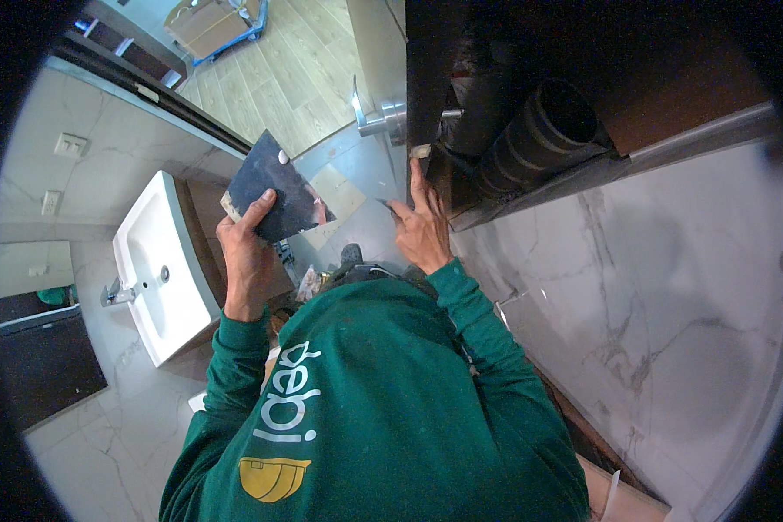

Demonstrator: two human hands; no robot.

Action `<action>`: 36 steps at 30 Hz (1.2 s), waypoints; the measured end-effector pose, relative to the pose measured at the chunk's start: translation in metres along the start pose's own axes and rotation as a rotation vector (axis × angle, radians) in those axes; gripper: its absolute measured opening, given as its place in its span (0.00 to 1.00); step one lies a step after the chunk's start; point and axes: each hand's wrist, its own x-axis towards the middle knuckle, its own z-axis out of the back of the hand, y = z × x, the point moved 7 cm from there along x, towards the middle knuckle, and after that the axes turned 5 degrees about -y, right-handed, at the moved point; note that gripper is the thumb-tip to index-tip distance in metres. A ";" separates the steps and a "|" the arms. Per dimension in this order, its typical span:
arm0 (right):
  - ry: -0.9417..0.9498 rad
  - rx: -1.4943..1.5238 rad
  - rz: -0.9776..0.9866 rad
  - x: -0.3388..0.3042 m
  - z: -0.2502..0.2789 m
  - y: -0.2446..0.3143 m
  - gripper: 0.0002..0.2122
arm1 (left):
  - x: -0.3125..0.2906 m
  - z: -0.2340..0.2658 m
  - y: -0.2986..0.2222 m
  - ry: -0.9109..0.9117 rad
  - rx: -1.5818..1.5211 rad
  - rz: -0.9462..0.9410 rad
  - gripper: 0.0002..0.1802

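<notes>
My left hand (249,252) grips a dark, flat, roughly square board (274,196), thumb on its face. A small white dab (283,157) sits near the board's far right corner, and a pinkish patch shows along its near right edge. My right hand (424,233) stretches its index finger up to a small pale patch (421,151) on the edge of a dark upright panel (422,87). Beside my right thumb pokes out a thin grey tip (385,204); the rest of that thing is hidden in the hand.
A door with a metal lever handle (383,119) stands just beyond my right hand. At left is a white washbasin (161,270) with a tap (117,293). A black ribbed cylinder (539,139) lies at right, near marbled wall tiles (635,287). Farther off, a cardboard box (207,35) rests on wood-look flooring.
</notes>
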 end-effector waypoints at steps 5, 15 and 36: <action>0.000 -0.080 -0.021 -0.005 -0.010 -0.001 0.12 | -0.001 0.002 -0.001 0.018 0.037 0.011 0.16; -0.025 0.417 -0.184 -0.017 0.108 0.074 0.19 | -0.018 -0.023 -0.023 0.161 0.000 0.043 0.11; 0.112 -0.026 0.323 0.005 0.114 0.147 0.25 | -0.030 -0.026 -0.053 0.252 0.100 -0.199 0.09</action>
